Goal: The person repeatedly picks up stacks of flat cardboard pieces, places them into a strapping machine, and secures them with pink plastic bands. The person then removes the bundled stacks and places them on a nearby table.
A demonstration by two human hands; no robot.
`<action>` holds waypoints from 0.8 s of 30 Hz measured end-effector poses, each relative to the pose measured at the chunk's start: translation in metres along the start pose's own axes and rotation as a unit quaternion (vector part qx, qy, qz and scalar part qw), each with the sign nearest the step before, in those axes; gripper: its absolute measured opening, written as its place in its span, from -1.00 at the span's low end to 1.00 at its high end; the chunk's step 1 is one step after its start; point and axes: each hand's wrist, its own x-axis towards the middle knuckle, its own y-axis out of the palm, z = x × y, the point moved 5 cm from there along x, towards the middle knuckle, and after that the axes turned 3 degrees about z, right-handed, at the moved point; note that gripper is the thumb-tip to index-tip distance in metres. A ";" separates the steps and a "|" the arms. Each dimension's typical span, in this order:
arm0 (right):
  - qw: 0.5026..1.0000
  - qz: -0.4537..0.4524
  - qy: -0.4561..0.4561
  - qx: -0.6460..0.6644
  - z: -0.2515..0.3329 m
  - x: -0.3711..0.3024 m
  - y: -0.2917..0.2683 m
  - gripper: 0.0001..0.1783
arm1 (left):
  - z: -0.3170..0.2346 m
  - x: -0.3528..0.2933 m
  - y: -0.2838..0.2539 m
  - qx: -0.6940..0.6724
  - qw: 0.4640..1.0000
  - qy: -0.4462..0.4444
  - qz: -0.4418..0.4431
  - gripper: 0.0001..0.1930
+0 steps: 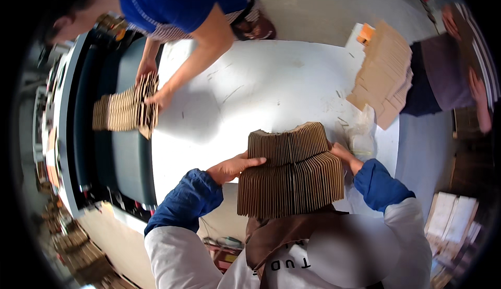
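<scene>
White surface [261,75] beyond cardboard stack [313,182]; left fingers [254,161], right fingers [339,150] part-curled, gripping its opposite sides. Best: press evenly inward, keep stack level, edges flush.

A bundle of cardboard pieces [290,171] is located at the table's near edge, between the left hand [229,168] at its left side and the right hand [344,155] at its right. The table [261,72] extends beyond it. Left of the table stands a belt machine [130,156]; over its belt is a second bundle [122,112], at a co-worker's hands [163,98]. At the table's right end lies a cardboard pile [383,69], with plastic [361,140] on its near side.
</scene>
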 end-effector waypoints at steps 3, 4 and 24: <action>0.994 0.084 0.023 0.063 -0.004 0.014 0.015 -0.35 | 0.027 -0.031 0.006 -0.022 0.998 0.045 -0.038 -0.24; 0.994 0.103 0.001 0.033 0.007 0.020 0.021 -0.39 | 0.041 -0.040 0.004 -0.021 0.996 0.058 -0.069 -0.23; 0.512 0.582 -0.326 -0.542 0.197 -0.020 0.557 -0.40 | 0.493 -0.274 0.132 -0.444 0.710 0.335 -0.432 -0.06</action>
